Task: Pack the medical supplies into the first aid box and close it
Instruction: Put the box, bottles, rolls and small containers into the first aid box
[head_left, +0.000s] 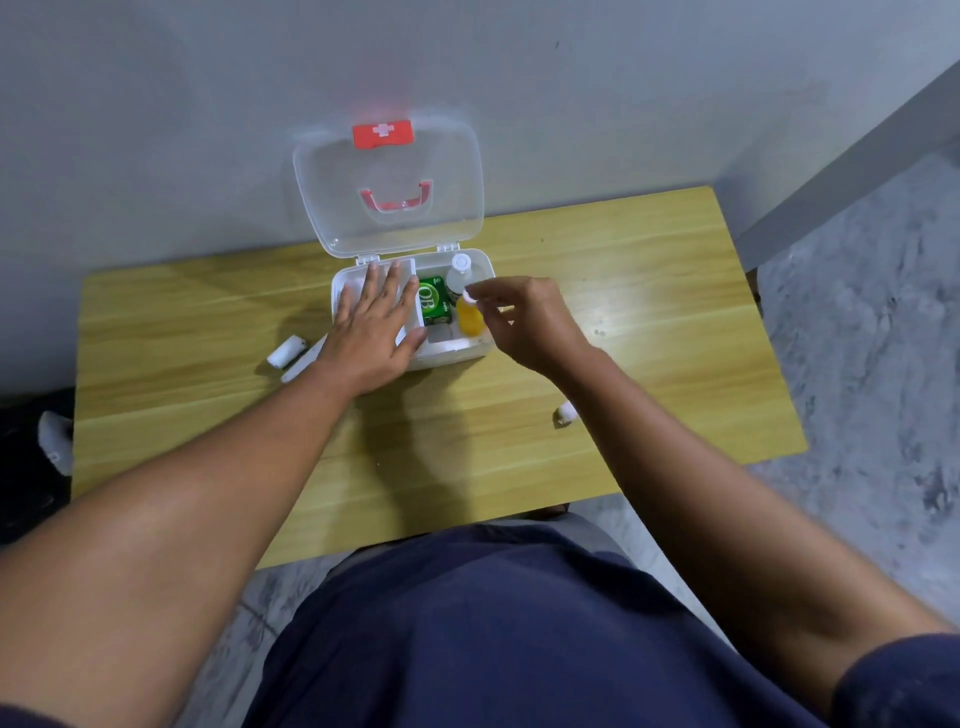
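Note:
The white first aid box (457, 351) stands open on the wooden table (649, 312), its clear lid (389, 182) upright against the wall. Inside lie a green packet (434, 304), a clear bottle with a white cap (460, 270) and an orange bottle (470, 319). My left hand (374, 332) lies flat, fingers spread, on the box's white inner tray (353, 283). My right hand (524, 322) pinches the orange bottle's white cap (469, 297) over the box's right side. A white bandage roll (287, 352) and a white flat item (304, 361) lie left of the box.
Another small white roll (566, 413) lies on the table near my right forearm. The grey wall (208, 130) stands directly behind the box. A white object (57, 436) sits off the table's left edge. Grey speckled floor (872, 338) lies to the right.

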